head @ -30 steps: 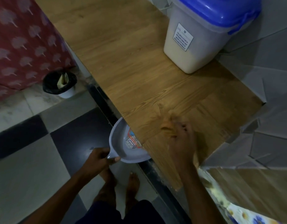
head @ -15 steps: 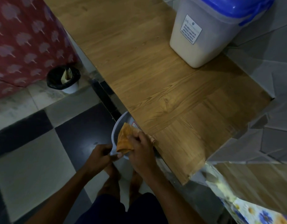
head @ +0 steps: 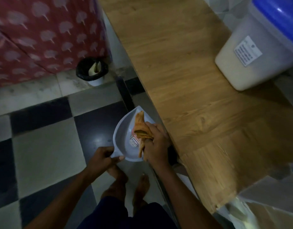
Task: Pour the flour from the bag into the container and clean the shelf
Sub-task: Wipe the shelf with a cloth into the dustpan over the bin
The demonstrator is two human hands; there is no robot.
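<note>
shelf: the wooden surface on the right that i am cleaning; from here it looks bare of flour, though the light is dim and i cannot be sure.
container: white tub with a blue lid, standing on the far right of the shelf, lid on, pale flour showing through its wall (so i judge the pouring is done).
dustpan: grey, held just below the shelf's front edge, over the floor; a label shows on its inside.
left hand: clenched on the dustpan's handle, keeping the pan level.
right hand: grasping the orange cloth, bunched over the pan's mouth.
step in hand: i judge i am knocking the wiped-up flour off the cloth into the pan.
how to do it well: keep the pan tucked against the shelf edge, shake the cloth low inside the rim, hold the pan flat so nothing spills on the tiles.
bin: small, black-lined, on the floor by the red patterned fabric, well apart from the pan; probably where the pan gets emptied.
in the way: my bare feet are right under the pan; nothing else blocks the path to the bin.
</note>
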